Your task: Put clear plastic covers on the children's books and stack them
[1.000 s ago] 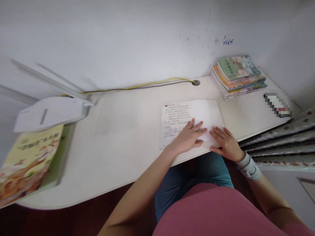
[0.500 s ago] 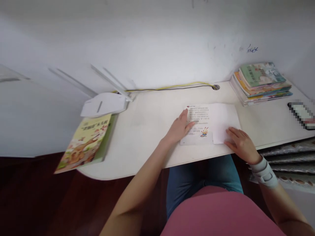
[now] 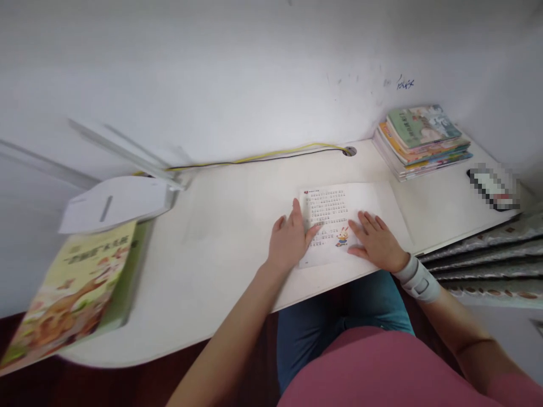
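An open booklet (image 3: 326,203) lies on the white desk, with printed text and a small cartoon rabbit on its left page and a blank right page. My left hand (image 3: 289,240) rests at the booklet's left edge, fingers apart, the thumb over the lower text. Flat across the middle and right page lies my right hand (image 3: 377,240), its fingers spread and a white band on the wrist. Neither hand grips anything.
A white router (image 3: 119,203) with antennas stands at the left, beside a yellow-green book (image 3: 80,282). Cables (image 3: 254,158) run along the wall to a desk hole. A book stack (image 3: 424,135) and a phone (image 3: 492,189) are at the right.
My right hand has moved left over the booklet, and the folded-looking right page now lies flat. My left hand's fingers have spread. The view has shifted right.
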Available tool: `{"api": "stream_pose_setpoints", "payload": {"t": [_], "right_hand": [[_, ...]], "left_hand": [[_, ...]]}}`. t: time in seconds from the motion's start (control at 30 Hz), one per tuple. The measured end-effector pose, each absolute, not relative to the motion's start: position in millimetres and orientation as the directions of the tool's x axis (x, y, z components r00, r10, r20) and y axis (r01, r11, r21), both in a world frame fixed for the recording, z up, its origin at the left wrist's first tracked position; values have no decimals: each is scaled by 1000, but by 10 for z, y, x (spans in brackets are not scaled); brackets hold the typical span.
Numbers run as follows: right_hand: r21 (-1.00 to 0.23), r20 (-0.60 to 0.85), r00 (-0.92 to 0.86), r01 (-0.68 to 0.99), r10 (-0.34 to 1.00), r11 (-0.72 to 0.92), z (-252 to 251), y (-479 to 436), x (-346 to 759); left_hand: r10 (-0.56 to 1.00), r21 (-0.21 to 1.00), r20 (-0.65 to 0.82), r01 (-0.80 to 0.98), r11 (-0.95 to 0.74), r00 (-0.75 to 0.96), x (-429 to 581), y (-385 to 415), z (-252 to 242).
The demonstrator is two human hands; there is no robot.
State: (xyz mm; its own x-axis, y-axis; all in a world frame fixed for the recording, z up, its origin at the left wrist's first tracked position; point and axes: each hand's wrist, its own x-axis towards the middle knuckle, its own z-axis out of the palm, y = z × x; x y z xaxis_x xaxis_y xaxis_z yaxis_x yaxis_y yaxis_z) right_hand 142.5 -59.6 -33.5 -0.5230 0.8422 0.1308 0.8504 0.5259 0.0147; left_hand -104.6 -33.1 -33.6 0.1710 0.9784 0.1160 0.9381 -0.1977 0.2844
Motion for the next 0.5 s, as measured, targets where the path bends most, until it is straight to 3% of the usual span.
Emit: {"api": "stream_pose_setpoints", "payload": {"t": [0.5], "right_hand": [[0,150,-438,897,887,443,-331,-631,1518]], "left_hand": [[972,191,84,954,-233,221,-1030,-371,-298]]}}
